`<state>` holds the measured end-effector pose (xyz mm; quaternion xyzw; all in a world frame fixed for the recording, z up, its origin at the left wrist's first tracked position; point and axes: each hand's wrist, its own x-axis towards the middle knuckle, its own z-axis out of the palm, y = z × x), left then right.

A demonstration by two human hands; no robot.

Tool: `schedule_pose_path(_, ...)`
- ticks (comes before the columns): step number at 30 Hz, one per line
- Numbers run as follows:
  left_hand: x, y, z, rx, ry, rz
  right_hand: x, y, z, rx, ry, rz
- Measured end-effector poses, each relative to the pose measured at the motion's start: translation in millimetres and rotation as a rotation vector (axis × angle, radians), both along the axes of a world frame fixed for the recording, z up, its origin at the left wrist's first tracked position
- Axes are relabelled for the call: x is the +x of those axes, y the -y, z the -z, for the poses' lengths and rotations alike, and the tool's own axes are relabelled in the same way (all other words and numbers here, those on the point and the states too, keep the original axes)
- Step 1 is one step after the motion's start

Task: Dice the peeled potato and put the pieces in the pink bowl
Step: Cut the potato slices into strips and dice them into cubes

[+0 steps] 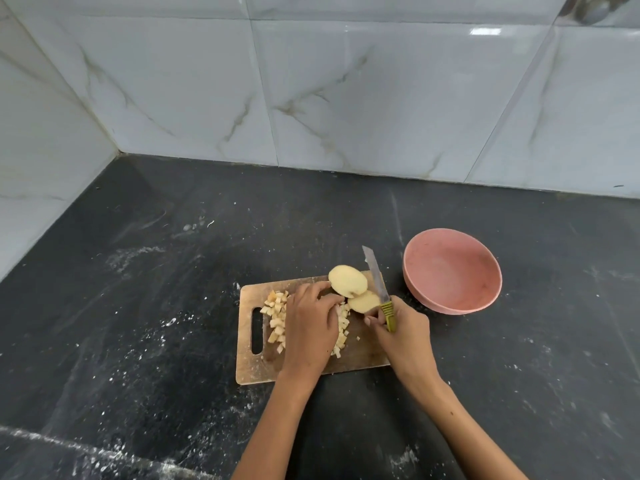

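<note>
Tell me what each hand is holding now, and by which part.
The right hand grips the knife by its green handle. The left hand touches a potato slice at its edge.

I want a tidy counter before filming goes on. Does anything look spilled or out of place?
Yes. White powdery specks and smears are scattered over the dark counter, mostly left of and in front of the cutting board. One small potato piece lies apart from the diced heap. The pink bowl is empty.

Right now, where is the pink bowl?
In the head view the pink bowl sits on the dark counter, right of the cutting board, just beyond the knife blade; no pieces are in it.
</note>
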<state>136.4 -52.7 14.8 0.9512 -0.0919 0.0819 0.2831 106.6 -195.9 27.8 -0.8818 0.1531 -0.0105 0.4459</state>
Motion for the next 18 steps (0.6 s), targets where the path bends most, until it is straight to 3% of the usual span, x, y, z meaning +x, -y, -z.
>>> schedule_pose_path(18, 64, 5, 6, 0.378, 0.000, 0.226, 11, 11, 15, -0.255, -0.028, -0.062)
